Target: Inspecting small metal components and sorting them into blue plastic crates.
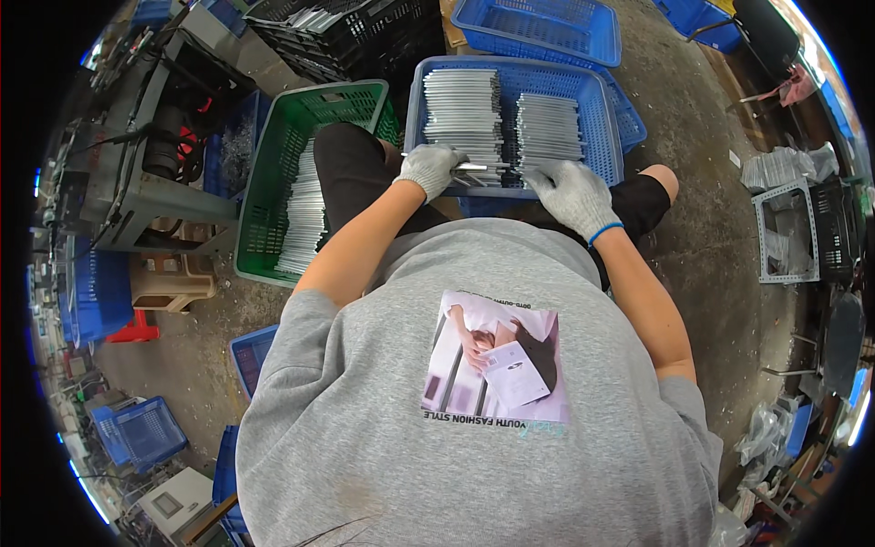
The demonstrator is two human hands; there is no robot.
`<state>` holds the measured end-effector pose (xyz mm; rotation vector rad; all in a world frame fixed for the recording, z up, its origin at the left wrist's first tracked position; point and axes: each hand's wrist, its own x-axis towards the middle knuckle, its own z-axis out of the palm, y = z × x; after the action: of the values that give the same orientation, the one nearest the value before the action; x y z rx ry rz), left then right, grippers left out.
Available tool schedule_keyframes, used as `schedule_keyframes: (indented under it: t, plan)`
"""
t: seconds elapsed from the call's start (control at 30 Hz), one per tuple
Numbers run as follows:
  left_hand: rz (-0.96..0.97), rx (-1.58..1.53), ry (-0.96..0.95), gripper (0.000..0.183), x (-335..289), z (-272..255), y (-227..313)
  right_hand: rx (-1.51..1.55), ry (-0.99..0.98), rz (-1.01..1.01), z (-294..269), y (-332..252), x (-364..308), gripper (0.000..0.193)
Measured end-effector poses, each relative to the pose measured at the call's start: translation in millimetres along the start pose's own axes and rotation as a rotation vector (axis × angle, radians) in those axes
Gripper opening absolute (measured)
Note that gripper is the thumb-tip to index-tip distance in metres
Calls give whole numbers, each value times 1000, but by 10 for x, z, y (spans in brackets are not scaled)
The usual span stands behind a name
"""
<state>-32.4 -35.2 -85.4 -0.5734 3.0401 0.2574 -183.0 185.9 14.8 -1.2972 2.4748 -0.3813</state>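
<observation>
At nine o'clock, green plastic lattice crate (pixel 273 182) on the concrete floor (pixel 711 237), stacked with thin grey metal strips (pixel 305 214). At eleven o'clock, left hand (pixel 428 169) in a knitted grey glove, closed on a slim silvery metal strip (pixel 474 167), long axis pointing three o'clock. At twelve o'clock, blue mesh basket (pixel 602 118) on the lap, holding two neat rows of flat strips (pixel 465 114) running twelve to six. At one o'clock, right hand (pixel 572 193), gloved, fingers spread wide, resting on the near edge of the strips.

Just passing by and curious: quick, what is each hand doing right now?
Left hand: gloved, closed on a thin metal strip over the blue basket.
Right hand: gloved, resting on the stacked strips; grip cannot be told.
</observation>
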Motion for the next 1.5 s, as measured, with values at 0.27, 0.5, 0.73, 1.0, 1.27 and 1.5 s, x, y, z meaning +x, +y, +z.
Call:
schedule_keyframes:
  t: [0.27, 0.5, 0.73, 1.0, 1.27, 1.5]
  plan:
    - [105, -702, 75, 30, -209, -406, -4, -1, 44, -77, -230, -190, -97, 36]
    - [171, -825, 61, 38, -364, -792, 140, -38, 78, -159, -362, -322, -179, 32]
    - [294, -689, 182, 30, -434, -946, 314, -81, 156, -243, -343, -333, -162, 31]
    - [300, -394, 429, 9, -425, -872, 363, -142, 66, -206, -374, -394, -184, 31]
    - [300, -387, 550, 10, -433, -897, 424, -65, 42, -181, -378, -335, -109, 31]
    - [275, -358, 544, 15, -432, -787, 369, -37, -2, -193, -468, -402, -118, 31]
